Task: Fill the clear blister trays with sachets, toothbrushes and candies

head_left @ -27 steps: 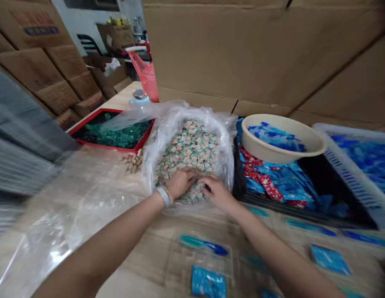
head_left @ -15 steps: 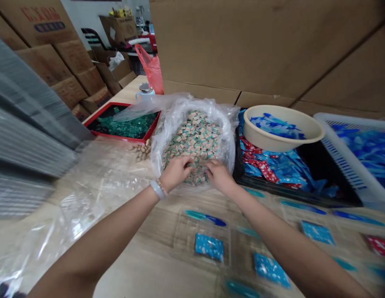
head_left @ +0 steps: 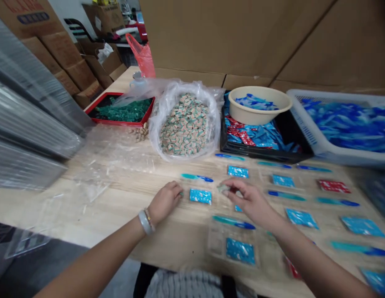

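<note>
My left hand point(head_left: 164, 203) is low over the table, fingers pinched, with a bit of green at the tips. My right hand point(head_left: 251, 203) pinches a small beige-and-green piece point(head_left: 222, 188) above the clear trays. Between the hands lies a blue patterned packet point(head_left: 200, 196), with a slim teal-and-blue stick point(head_left: 197, 177) just behind it. Another such packet point(head_left: 240, 251) and stick point(head_left: 234, 222) sit in a clear tray point(head_left: 215, 246) nearer me. Beyond my hands stands an open plastic bag point(head_left: 153, 134) full of small beige-and-green pieces point(head_left: 186, 124).
A red-rimmed tray point(head_left: 118, 121) of green pieces is at back left, beside stacked clear plastic trays point(head_left: 27, 99). At back right, a cream basin point(head_left: 257, 114) rests on a black tray point(head_left: 267, 155) of packets. A white basket point(head_left: 316, 136) holds blue items. Cardboard boxes point(head_left: 217, 37) wall the back.
Both hands have come out of the bag and back toward me, moving apart over the table. The right now carries a small beige-and-green piece. The view has tilted downward.
</note>
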{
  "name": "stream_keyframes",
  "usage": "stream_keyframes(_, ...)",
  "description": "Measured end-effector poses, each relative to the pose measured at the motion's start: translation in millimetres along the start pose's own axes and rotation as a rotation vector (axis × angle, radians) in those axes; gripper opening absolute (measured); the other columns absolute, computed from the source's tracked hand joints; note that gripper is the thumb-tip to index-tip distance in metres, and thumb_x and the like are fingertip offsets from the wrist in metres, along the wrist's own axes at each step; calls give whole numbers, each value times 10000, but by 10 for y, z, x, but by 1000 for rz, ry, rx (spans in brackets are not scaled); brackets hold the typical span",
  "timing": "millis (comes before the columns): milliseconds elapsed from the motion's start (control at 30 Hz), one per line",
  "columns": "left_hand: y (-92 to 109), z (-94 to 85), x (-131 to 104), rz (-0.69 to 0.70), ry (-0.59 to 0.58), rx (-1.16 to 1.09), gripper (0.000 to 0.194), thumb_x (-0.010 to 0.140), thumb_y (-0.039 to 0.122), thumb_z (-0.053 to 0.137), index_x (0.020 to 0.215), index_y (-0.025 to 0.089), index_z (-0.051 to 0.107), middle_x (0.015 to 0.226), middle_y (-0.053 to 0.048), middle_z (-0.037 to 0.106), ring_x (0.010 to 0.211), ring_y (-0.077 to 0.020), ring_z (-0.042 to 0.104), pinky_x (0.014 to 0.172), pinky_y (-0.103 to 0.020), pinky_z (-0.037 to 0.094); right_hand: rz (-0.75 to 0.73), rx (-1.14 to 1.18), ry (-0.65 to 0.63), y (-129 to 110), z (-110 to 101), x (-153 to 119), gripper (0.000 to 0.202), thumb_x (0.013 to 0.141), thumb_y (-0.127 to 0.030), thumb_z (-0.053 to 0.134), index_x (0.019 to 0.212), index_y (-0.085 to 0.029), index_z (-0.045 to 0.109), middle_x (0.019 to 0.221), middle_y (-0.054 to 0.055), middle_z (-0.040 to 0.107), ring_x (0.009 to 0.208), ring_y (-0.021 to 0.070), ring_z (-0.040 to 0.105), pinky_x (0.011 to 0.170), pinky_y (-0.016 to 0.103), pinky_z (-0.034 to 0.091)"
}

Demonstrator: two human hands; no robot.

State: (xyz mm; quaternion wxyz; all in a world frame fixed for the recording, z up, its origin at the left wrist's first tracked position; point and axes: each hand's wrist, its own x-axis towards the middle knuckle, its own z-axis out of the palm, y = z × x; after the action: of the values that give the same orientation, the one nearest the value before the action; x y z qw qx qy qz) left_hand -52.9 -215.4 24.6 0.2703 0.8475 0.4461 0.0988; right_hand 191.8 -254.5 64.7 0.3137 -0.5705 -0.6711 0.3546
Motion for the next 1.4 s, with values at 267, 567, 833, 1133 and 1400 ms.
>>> stream_keyframes(267, -47, 151, -42, 76, 133, 59, 168, 791, 200, 461, 904, 169, 581, 893, -52, 560, 858, -156, 498, 790, -274, 405, -30, -280, -203, 30, 528, -1046, 170, 728, -108, 479, 824, -197, 586, 820, 44, 581, 807, 169, 521, 720, 304, 394)
stream_keyframes(567, -30, 166, -54, 146, 135, 214, 199, 803, 185, 439, 922, 158, 596, 886, -67, 570, 856, -164, 484, 795, -301, 409, -244, -687, 32, 149, 780, -1129, 101, 746, -111, 478, 735, -179, 551, 731, 36, 577, 718, 177, 482, 660, 304, 328)
stream_keyframes(833, -31, 223, -119, 145, 213, 242, 250, 823, 192, 393, 1017, 166, 548, 979, -74, 515, 932, -170, 446, 809, -322, 412, -274, -590, 7, 140, 728, -1125, 79, 766, -147, 480, 759, -179, 552, 754, 45, 574, 761, 184, 480, 689, 319, 357)
stream_keyframes(1133, -9, 223, -192, 207, 159, 330, 322, 846, 250, 359, 1128, 141, 470, 1139, -101, 474, 1052, -200, 403, 926, -375, 349, -438, -524, -12, 235, 670, -1154, 213, 770, -125, 461, 955, -176, 554, 842, 67, 590, 769, 173, 490, 677, 315, 386)
stream_keyframes(1400, 85, 159, -283, 211, 179, 254, 304, 826, 257, 402, 1100, 159, 486, 1129, -109, 475, 1047, -215, 402, 898, -398, 351, -423, -496, 24, 194, 635, -1130, 186, 780, -164, 460, 943, -168, 550, 854, 74, 577, 788, 175, 486, 711, 327, 388)
